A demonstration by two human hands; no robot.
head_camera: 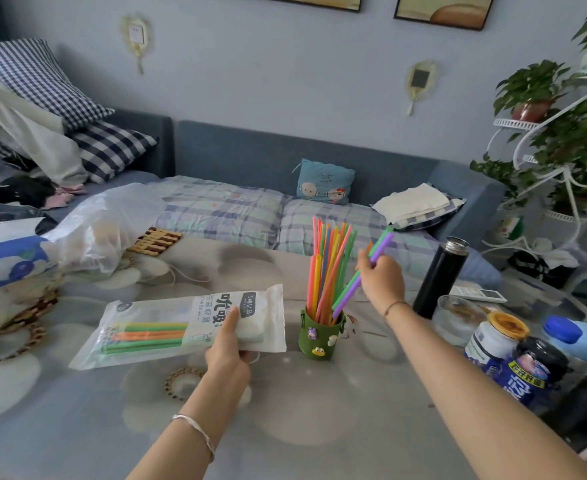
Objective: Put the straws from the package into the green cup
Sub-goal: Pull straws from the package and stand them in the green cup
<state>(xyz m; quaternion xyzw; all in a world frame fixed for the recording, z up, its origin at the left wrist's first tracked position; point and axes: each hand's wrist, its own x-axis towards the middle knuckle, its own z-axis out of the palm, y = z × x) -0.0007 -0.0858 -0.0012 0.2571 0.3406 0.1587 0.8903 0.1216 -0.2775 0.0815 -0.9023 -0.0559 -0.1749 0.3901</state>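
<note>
The left hand [228, 344] grips the right end of the straw package [181, 323], which lies flat on the counter [319, 427] left of the green cup [319, 337]; a few green and orange straws [146, 336] show inside it. The right hand [382, 275] pinches a small tilted bunch of held straws [345, 296], green and purple, whose lower ends seem to reach the cup's mouth. Many coloured straws [326, 268] stand upright in the cup. A black flask [439, 277] stands further right.

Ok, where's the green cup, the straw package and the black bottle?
green cup [321, 333], head view, on its front wall.
straw package [202, 311], head view, on its printed middle.
black bottle [439, 278], head view, middle of its body.
</note>
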